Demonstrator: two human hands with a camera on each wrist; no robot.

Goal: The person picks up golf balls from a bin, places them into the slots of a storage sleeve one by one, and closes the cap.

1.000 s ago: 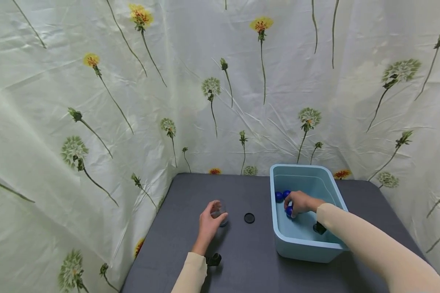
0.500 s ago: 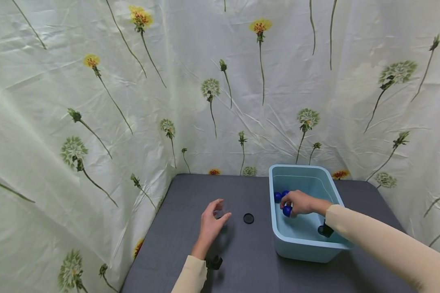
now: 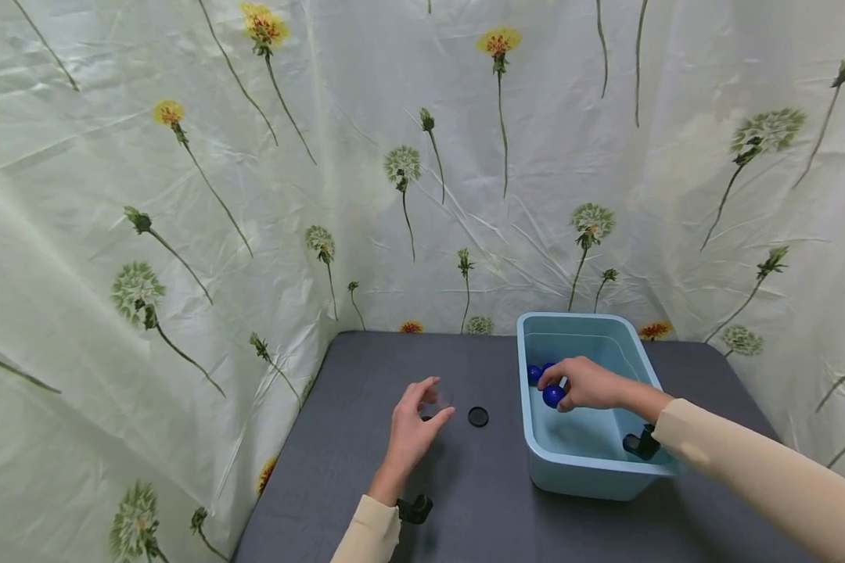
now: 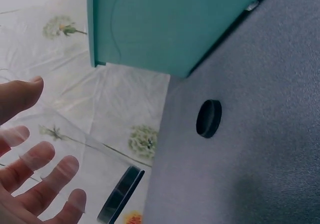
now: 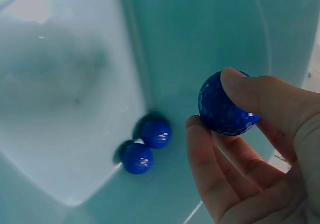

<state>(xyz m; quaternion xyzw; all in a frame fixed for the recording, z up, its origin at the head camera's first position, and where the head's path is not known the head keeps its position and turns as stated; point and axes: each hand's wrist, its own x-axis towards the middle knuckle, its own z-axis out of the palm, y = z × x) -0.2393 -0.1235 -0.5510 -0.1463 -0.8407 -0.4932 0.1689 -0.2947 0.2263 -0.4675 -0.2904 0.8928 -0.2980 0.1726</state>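
Note:
My left hand [image 3: 411, 430] holds a clear, see-through cylinder [image 3: 434, 403] above the dark table, its fingers and thumb curved round the wall. A black end piece [image 4: 121, 196] closes its lower end in the left wrist view. To the right of it, a round black lid [image 3: 478, 417] lies on the table. My right hand [image 3: 591, 383] pinches a dimpled blue golf ball [image 5: 225, 104] between thumb and fingers, over the inside of a light blue bin [image 3: 584, 486]. Two more blue golf balls [image 5: 155, 133] rest side by side in the bin against its wall.
The bin's raised rim [image 3: 528, 414] surrounds the right hand's space. A white curtain with printed dandelions [image 3: 366, 156] hangs behind and left of the dark table [image 3: 493, 500]. Each wrist carries a small black camera [image 3: 415, 509].
My right hand has lifted the golf ball from the bin's floor. My left hand has raised the clear cylinder off the table and moved slightly right. The lid has stayed put.

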